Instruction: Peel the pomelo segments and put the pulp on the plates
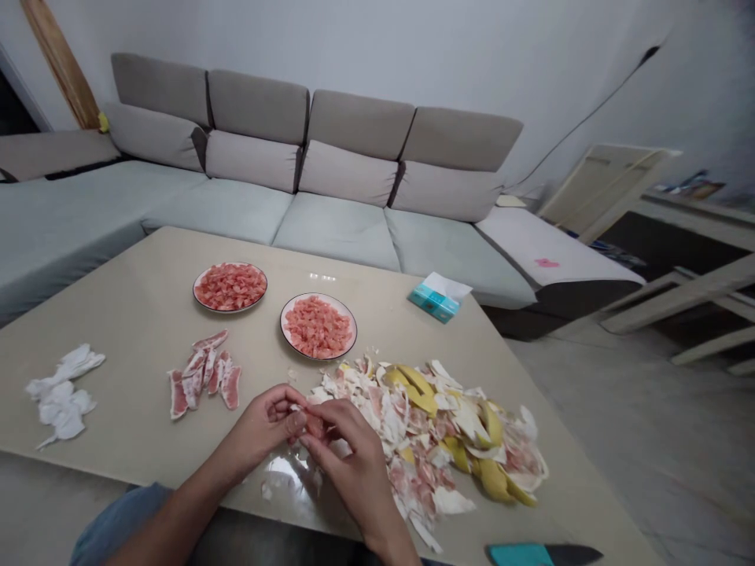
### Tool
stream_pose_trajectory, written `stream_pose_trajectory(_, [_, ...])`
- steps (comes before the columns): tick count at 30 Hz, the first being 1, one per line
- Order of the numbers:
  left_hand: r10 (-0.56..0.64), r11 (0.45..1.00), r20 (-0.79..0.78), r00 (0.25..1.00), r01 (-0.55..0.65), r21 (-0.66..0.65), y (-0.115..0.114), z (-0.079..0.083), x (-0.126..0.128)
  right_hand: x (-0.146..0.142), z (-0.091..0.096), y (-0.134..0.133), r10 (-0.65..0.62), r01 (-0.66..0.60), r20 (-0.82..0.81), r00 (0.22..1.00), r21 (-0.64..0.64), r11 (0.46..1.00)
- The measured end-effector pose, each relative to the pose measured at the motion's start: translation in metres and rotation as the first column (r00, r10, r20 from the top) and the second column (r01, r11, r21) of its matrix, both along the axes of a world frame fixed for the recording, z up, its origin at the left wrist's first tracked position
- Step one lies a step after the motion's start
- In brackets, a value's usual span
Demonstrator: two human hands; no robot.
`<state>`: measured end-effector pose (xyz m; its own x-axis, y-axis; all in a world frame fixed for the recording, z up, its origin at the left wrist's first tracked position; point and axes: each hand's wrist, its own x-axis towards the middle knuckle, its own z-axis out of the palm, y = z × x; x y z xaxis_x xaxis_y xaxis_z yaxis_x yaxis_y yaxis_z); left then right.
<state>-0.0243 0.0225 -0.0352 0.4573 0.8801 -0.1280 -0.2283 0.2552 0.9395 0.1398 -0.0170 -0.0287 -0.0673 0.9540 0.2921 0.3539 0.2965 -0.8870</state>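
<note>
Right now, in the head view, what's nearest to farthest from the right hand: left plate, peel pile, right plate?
1. Peel pile, just right of the right hand
2. Right plate, ahead
3. Left plate, farther ahead and left

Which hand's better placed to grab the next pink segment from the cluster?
Left hand, probably: it is nearer the segments, which lie on its side. The right hand is farther off, beside the peel heap. Both are busy with a pink piece.

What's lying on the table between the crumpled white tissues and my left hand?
The head view shows a cluster of pink, wedge-shaped fruit segments with whitish skin between the crumpled white tissues and your left hand.
</note>
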Motion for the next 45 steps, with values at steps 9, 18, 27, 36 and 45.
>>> stream_pose_trajectory(9, [0.097,0.993,0.024,0.995,-0.098,0.064,0.001,0.004,0.001,-0.003,-0.001,-0.004,-0.027,0.013,-0.12,0.992,-0.11,0.994])
stream_pose_trajectory(18, [0.121,0.985,0.003,0.993,-0.121,0.123,0.0,0.003,-0.001,0.004,0.004,-0.002,-0.01,-0.07,-0.281,0.96,-0.275,0.959])
stream_pose_trajectory(27, [0.082,0.996,0.025,0.996,-0.082,0.018,0.001,0.005,0.001,0.005,0.002,-0.001,-0.05,-0.081,-0.361,0.931,-0.339,0.937])
stream_pose_trajectory(36, [0.097,0.995,0.02,0.995,-0.097,-0.025,-0.003,0.004,0.001,-0.002,-0.007,0.002,-0.129,-0.19,-0.626,0.769,-0.417,0.889])
stream_pose_trajectory(45, [0.25,0.948,0.145,0.957,-0.211,-0.238,-0.003,0.003,0.002,-0.01,-0.012,0.006,-0.279,-0.368,-0.855,0.437,-0.453,0.812])
